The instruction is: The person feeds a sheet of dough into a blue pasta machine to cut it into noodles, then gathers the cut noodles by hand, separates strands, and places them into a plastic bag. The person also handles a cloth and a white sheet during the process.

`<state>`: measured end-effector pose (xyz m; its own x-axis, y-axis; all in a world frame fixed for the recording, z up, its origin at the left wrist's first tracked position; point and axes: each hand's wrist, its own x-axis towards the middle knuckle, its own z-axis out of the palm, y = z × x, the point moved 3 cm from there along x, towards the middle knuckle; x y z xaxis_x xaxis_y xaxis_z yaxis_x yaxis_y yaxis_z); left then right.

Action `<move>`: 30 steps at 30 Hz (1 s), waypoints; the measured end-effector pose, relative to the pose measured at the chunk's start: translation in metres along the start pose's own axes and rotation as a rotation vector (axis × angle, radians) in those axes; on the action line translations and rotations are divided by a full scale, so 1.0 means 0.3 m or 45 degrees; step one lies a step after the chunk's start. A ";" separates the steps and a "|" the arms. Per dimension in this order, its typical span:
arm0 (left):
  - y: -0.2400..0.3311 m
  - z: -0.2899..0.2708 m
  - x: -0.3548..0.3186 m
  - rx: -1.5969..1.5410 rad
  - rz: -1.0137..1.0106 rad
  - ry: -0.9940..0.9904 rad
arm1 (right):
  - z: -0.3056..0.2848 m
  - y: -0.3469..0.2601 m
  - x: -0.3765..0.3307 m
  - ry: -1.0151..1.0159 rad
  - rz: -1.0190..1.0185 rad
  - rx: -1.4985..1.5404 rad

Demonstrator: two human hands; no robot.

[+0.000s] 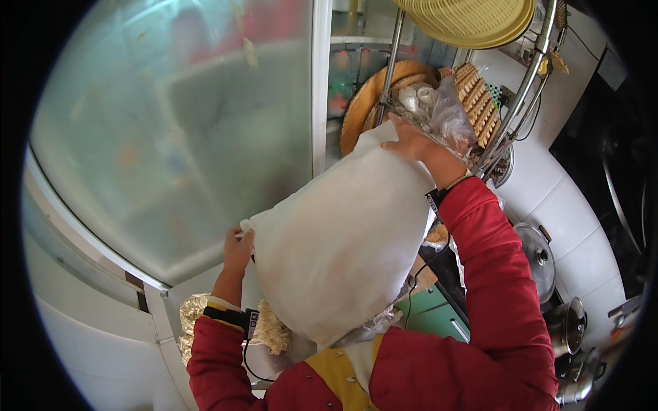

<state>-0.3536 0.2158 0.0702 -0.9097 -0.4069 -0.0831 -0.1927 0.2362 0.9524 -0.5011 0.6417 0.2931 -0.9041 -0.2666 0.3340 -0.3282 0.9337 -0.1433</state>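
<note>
A broad white cloth [343,240] is stretched out in front of me and hides most of what lies under it. My left hand [238,248] pinches its left corner, where the fabric is bunched between thumb and fingers. Farther off and to the right, my right hand [410,141] is closed on the cloth's far edge, beside a metal rack. Below my left hand, pale curly strands [271,330] that look like noodles show past the cloth, next to gold crinkled material [195,316].
A frosted glass panel [205,137] stands at the left. The metal rack [504,137] holds yellow baskets [473,20], round wooden boards [363,109] and a clear plastic bag [452,113]. At the right are a lidded pan [534,257], pots [567,325] and a green cabinet front [439,312].
</note>
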 end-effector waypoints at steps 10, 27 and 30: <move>0.242 0.050 -0.359 0.916 1.194 -0.130 | -0.326 0.171 -0.434 -0.246 0.012 1.075; 0.191 0.163 -0.404 1.013 1.106 -0.356 | 0.488 0.695 -1.223 -0.322 1.589 -0.348; 0.193 0.165 -0.405 1.000 1.105 -0.347 | 0.520 0.739 -1.263 -0.246 1.679 -0.340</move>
<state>-0.2725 0.3226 0.1210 -0.8767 0.3321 0.3481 0.4377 0.8509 0.2906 -0.2739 0.9124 -0.0106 -0.5324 0.8451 -0.0479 0.8460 0.5296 -0.0614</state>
